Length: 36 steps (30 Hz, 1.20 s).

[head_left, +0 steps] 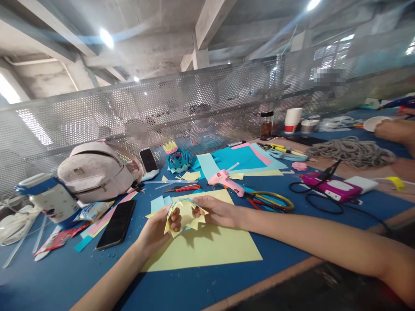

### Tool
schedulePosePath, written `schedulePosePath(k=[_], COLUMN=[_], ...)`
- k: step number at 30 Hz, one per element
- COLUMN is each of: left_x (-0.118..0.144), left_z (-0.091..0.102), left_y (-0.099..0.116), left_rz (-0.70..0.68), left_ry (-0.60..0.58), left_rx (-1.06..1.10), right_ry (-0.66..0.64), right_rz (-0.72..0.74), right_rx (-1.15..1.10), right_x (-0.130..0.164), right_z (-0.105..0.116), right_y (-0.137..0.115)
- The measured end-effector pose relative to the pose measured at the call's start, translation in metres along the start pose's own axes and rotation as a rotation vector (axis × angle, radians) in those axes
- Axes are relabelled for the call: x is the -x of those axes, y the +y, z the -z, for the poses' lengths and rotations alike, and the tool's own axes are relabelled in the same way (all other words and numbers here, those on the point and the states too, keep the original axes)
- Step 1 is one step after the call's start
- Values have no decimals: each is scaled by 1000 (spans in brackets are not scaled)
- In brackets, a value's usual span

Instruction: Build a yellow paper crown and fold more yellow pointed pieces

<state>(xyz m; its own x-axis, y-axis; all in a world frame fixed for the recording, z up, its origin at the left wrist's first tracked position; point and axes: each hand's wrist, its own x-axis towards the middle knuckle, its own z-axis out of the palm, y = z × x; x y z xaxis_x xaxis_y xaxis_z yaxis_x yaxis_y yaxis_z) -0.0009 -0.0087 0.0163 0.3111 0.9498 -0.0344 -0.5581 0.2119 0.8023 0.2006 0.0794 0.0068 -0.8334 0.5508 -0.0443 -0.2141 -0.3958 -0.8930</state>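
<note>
Between my two hands is a ring of pointed yellow and light-blue paper, held above a large yellow sheet. My left hand is closed on the ring's left side, its fingers curled inside. On the right side my right hand grips the ring's edge, some of its fingers hidden by the paper. A pink glue gun lies just beyond my right hand, with yellow-handled scissors beside it. Red-handled pliers lie beyond the ring. Farther back stands a blue and yellow paper flower.
At left are a pale backpack, a bottle and a black phone. Coloured sheets lie at the back. A purple device with cables and a grey cord pile sit right. Another person's hand shows far right.
</note>
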Motion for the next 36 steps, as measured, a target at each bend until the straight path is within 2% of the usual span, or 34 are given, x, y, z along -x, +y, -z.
schedulePosePath(k=[29, 36], left_x=[-2, -4], left_z=[5, 6], left_y=[-1, -4], left_rz=[-23, -56], left_ry=[16, 7], left_rx=[-37, -68], right_ry=[6, 57], right_rz=[-7, -14], right_rx=[-22, -54], right_x=[1, -2], right_z=[0, 0], right_y=[-1, -3])
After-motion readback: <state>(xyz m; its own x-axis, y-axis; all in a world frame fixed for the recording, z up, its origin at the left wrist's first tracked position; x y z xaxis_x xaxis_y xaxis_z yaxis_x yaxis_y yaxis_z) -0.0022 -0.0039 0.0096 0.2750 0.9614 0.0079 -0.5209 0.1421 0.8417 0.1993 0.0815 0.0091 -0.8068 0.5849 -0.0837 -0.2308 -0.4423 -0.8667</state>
